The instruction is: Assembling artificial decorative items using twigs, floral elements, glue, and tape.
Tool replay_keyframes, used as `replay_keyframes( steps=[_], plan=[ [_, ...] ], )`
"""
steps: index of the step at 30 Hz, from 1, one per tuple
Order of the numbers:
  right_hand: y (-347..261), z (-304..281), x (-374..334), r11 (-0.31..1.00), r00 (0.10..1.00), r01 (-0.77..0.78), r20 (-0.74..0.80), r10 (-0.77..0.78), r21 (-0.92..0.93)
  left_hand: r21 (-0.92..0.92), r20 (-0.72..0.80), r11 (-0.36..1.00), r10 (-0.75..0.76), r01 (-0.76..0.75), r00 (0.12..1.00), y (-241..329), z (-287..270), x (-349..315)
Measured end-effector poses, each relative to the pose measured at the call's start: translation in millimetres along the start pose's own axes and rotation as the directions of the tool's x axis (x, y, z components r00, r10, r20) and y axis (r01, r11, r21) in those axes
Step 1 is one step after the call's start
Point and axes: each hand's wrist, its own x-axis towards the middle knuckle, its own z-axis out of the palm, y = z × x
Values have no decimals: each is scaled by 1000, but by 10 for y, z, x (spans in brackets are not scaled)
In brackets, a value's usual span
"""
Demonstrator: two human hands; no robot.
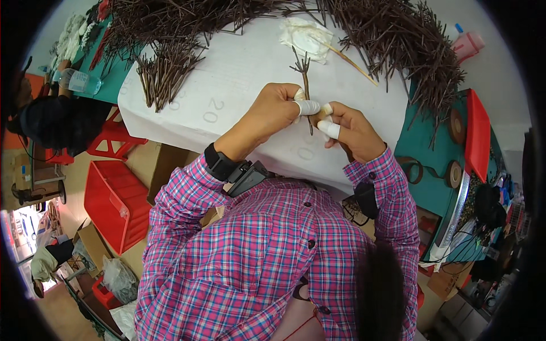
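Observation:
Upright over the paper-covered table [244, 68] stands a thin brown artificial branch [307, 79], its forked tips pointing away from me. My left hand [278, 108] is closed round its middle, thumb and forefinger pinched, with white wraps on the fingertips. Against the lower stem, my right hand [355, 131] is closed too, its thumb and fingers also wrapped in white. A small brownish patch shows between the two hands at the stem; I cannot tell whether it is tape. The stem's bottom end pokes out below the fingers.
Large heaps of brown branches [392, 40] line the table's far side, and a smaller bundle [165, 74] lies at left. A crumpled white cloth [307, 37] with a wooden stick [355, 65] sits beyond my hands. Brown tape rolls [453, 173] and a red tray [478, 136] are at right.

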Motion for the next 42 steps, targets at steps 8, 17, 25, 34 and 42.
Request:
replay_keyframes(
  steps=[8,17,25,34,42],
  plan=[
    [21,-109,-50,973,972,-232,50,232,8,37,-12,999,-15,16,1000,-4,-47,2],
    [-102,-419,-516,932,895,-336,-353,271,-137,-24,-15,999,21,-21,1000,34,-165,-39],
    [-364,-442,-537,210,769,-4,-138,-625,-978,-63,-2,998,9,-9,1000,25,11,-20],
    [-165,-10,-13,885,1000,5,-14,-13,-466,-8,17,1000,20,-20,1000,48,28,-57],
    [-168,13,-13,982,997,-81,5,83,-170,0,20,1000,16,-16,1000,-7,-22,-21]
  ],
)
